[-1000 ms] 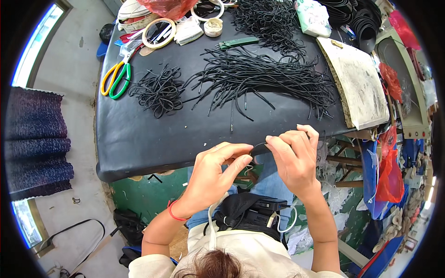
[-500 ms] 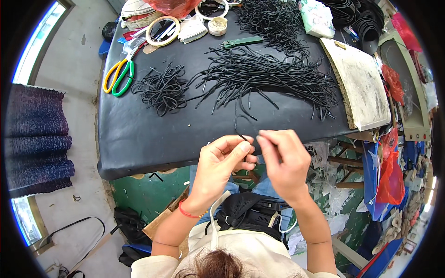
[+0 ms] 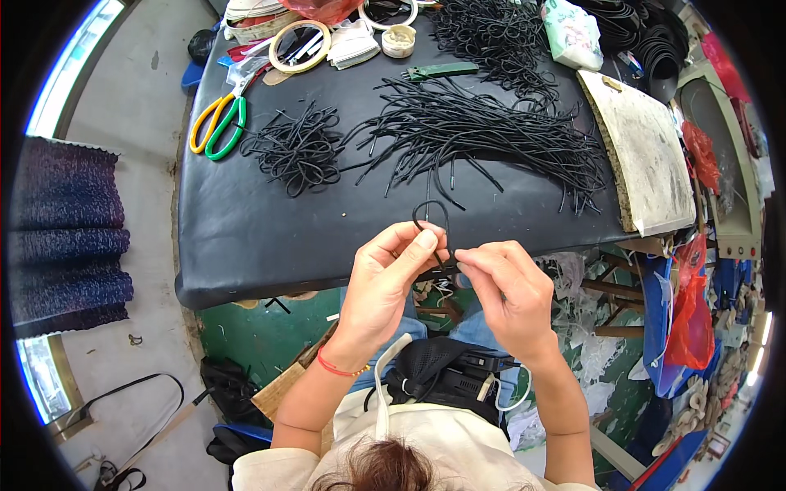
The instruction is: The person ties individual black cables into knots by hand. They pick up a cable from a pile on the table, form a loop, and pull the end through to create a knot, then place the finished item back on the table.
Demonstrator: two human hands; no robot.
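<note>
A thin black cord forms a small loop standing up above my fingers, near the table's front edge. My left hand pinches it between thumb and forefinger. My right hand, just to the right, has thumb and forefinger pressed together on the right-hand part of the same cord. Beyond the hands lies a wide bundle of straight black cords, roughly side by side, some with tips pointing at me. To its left is a smaller heap of looped black cords.
Scissors with yellow and green handles lie at the table's left. At the back are tape rolls, a small round tub, a green tool and a tangle of black cord. A stained board covers the right side.
The cord, mostly hidden before, is now bent into a visible loop above my left fingers. My right hand has come down slightly and its fingers are now on the cord.
</note>
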